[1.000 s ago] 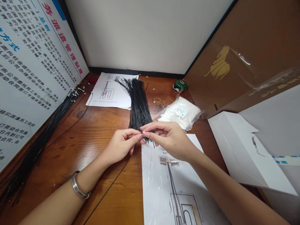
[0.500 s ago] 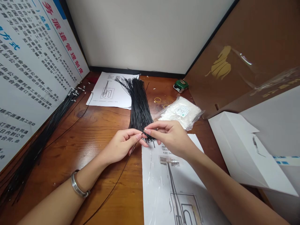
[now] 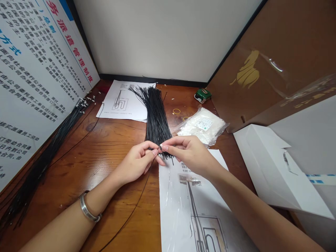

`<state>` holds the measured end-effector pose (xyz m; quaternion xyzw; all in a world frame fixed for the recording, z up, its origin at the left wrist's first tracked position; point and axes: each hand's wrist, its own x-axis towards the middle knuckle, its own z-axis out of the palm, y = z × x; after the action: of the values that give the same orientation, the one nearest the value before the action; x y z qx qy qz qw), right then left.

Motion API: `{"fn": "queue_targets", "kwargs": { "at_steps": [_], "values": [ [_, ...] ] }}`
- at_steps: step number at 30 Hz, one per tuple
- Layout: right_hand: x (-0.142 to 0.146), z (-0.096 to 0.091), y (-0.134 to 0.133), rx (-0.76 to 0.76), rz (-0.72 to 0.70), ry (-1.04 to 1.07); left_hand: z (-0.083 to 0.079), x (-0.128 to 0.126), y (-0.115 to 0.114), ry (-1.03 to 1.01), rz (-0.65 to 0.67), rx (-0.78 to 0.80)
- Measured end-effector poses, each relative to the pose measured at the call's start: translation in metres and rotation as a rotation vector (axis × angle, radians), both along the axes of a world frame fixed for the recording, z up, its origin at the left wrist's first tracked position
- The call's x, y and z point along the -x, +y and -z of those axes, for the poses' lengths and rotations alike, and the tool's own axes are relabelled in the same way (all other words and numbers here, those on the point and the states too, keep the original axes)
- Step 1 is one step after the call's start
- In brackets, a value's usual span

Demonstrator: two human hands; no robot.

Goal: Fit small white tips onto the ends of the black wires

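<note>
My left hand [image 3: 143, 157] is closed in a pinch on a thin black wire [image 3: 136, 203], whose length trails down over the table towards me. Fingertip to fingertip with it, my right hand [image 3: 187, 151] pinches a small white piece at the wire's end; the fingers largely hide it. A dark bit of wire shows between both sets of fingertips. Just behind the hands lies a thick bundle of black wires [image 3: 157, 115], its near ends partly covered by my fingers.
Another black wire bundle [image 3: 49, 147] with white tips lies at the left. A bag of white pieces [image 3: 203, 124], a green tape measure [image 3: 202, 95] and a rubber band [image 3: 176, 111] are behind. Drawing sheets [image 3: 173, 210] lie on the wooden table [image 3: 118, 131]; a white box [image 3: 270, 168] stands right.
The fingertips of both hands have shifted slightly around the wire's end, and a dark bit of wire shows more between them. The trailing wire has moved a little to the right.
</note>
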<state>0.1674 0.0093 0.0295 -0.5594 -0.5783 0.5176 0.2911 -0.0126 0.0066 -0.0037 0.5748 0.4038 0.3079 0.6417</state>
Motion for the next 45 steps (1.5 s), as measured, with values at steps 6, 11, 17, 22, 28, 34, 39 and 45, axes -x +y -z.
{"fn": "queue_targets", "kwargs": {
  "at_steps": [6, 11, 17, 22, 28, 34, 39, 45],
  "values": [
    [0.0001, -0.0020, 0.0000, 0.024, -0.056, -0.032, -0.0027, -0.0002, -0.0005, 0.058, -0.027, -0.023],
    [-0.0010, -0.0015, 0.0005, 0.004, -0.073, -0.063, -0.0027, 0.0001, -0.0021, 0.060, -0.023, -0.036],
    [-0.0010, -0.0007, -0.0006, 0.019, -0.084, -0.087, -0.0014, -0.0008, -0.0016, 0.051, -0.028, -0.064],
    [-0.0005, -0.0005, -0.0014, 0.019, -0.084, -0.081, -0.0016, -0.0007, -0.0029, 0.075, -0.010, -0.070],
    [-0.0031, 0.0046, -0.0003, 0.015, -0.066, -0.117, -0.0048, -0.0020, -0.0041, 0.103, -0.001, -0.121],
    [-0.0052, -0.0001, 0.0008, 0.010, -0.114, -0.066, -0.0063, -0.0021, -0.0044, 0.103, -0.012, -0.102],
    [-0.0049, -0.0040, 0.0020, 0.031, -0.118, -0.043, -0.0048, -0.0016, -0.0045, 0.118, -0.010, -0.093],
    [-0.0048, -0.0038, 0.0017, 0.035, -0.124, -0.061, -0.0031, -0.0015, -0.0041, 0.129, -0.004, -0.089]
  ]
}}
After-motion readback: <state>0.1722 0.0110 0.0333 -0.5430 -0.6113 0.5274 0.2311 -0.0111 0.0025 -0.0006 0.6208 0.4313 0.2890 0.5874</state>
